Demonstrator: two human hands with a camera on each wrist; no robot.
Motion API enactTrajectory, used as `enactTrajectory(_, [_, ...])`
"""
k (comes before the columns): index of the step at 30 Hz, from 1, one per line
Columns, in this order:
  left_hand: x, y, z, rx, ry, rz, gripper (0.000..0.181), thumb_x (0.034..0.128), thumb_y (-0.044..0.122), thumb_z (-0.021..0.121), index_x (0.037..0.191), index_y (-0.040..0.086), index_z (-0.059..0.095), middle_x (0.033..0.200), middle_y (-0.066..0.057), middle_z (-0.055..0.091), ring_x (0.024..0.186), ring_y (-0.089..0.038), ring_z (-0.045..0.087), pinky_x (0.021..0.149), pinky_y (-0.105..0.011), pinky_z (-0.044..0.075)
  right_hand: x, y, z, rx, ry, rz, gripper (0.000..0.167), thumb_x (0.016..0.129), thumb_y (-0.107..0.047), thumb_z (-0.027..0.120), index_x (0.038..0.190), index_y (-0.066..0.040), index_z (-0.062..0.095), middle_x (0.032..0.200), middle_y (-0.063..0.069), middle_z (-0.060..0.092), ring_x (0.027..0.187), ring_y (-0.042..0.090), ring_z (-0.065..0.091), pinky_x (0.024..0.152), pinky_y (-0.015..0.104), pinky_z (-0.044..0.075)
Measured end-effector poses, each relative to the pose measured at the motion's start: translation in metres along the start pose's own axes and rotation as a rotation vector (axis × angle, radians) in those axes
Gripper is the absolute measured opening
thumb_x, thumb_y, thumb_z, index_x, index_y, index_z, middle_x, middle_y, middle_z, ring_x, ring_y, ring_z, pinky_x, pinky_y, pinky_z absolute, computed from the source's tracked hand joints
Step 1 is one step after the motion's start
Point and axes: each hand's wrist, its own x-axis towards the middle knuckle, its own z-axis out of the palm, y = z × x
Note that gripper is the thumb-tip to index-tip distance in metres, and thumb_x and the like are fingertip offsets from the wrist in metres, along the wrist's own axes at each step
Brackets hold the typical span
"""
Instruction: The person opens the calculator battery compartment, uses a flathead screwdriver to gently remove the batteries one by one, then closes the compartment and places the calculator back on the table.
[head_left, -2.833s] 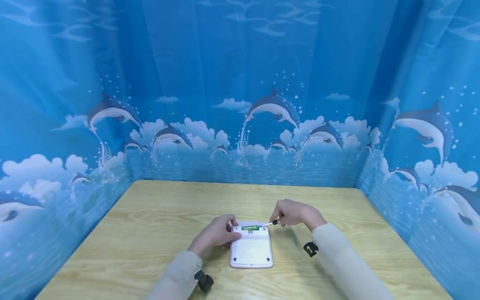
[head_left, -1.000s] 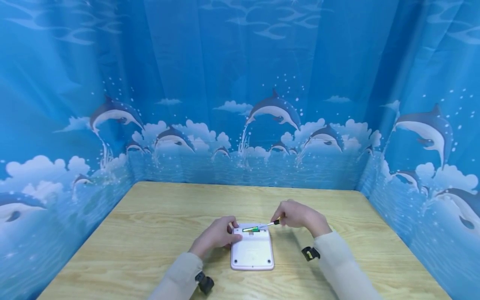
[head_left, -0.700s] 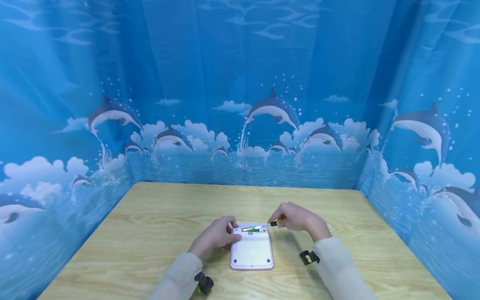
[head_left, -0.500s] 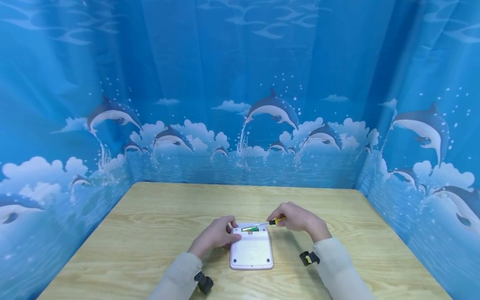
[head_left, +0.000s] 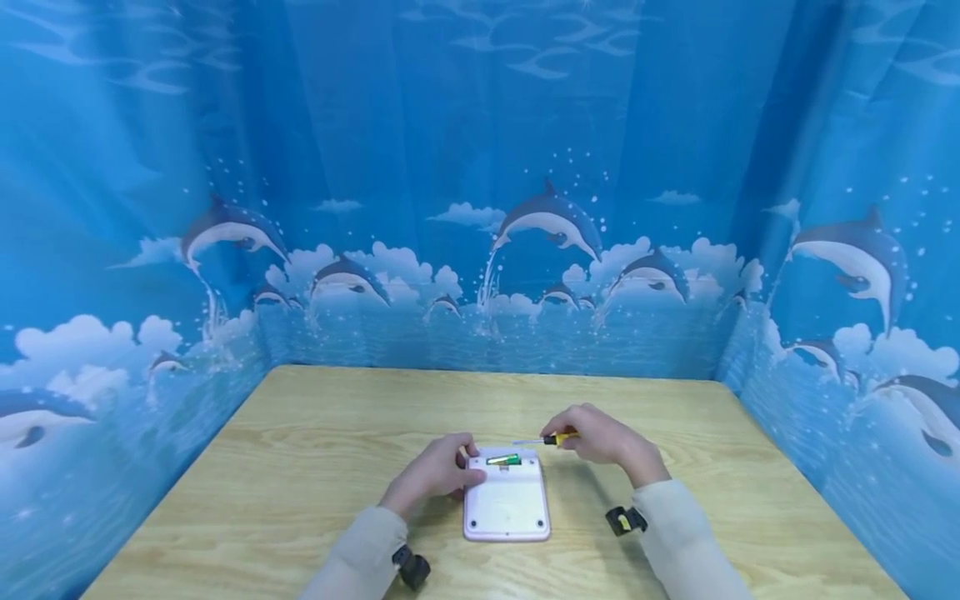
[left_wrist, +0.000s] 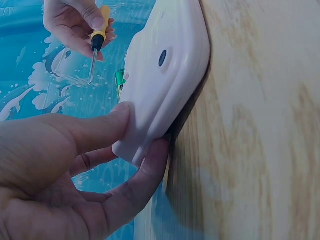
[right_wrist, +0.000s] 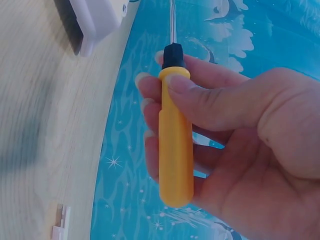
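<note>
Two hands are busy: the left hand (head_left: 435, 471) pinches a far corner of a white device (head_left: 506, 504), thumb on top; the right hand (head_left: 596, 435) wraps its fingers round the yellow handle of a screwdriver (right_wrist: 175, 145), tip apart from the green battery (head_left: 502, 460) in the device's slot. Under the device spreads a wood-grain surface (head_left: 337, 433); dolphin-printed curtains (head_left: 450, 125) stand behind.

This looks like a curtained booth: blue sheeting (head_left: 465, 108) printed with dolphins (head_left: 550, 212), clouds (head_left: 82, 343) and waves (head_left: 420, 343) fills the upper part of the head view and runs down both sides, enclosing a pale wood-grain tabletop (head_left: 330, 442) across the lower middle.
</note>
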Motion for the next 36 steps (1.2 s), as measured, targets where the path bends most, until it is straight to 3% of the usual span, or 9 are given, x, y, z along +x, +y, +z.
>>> enactTrajectory(23, [-0.002,0.004,0.006,0.004,0.023,-0.038,0.019,0.092,0.017,0.078,0.101,0.013,0.062,0.088,-0.009,0.061,0.072,-0.022,0.062,0.062,-0.032,0.054,-0.008,0.008,-0.004,0.02,0.021,0.061,0.033,0.09,0.009,0.068,0.117,-0.009,0.076,0.11,0.005,0.076,0.099,0.02,0.068,0.085,0.039,0.061])
enactTrajectory(36, [-0.001,0.002,0.004,0.004,0.028,-0.036,0.018,0.0923,0.016,0.078,0.1,0.012,0.062,0.087,-0.009,0.061,0.071,-0.021,0.061,0.061,-0.032,0.054,-0.018,0.01,-0.021,0.012,0.057,0.089,0.033,0.086,0.009,0.072,0.112,-0.011,0.076,0.103,0.005,0.073,0.095,0.021,0.066,0.077,0.037,0.059])
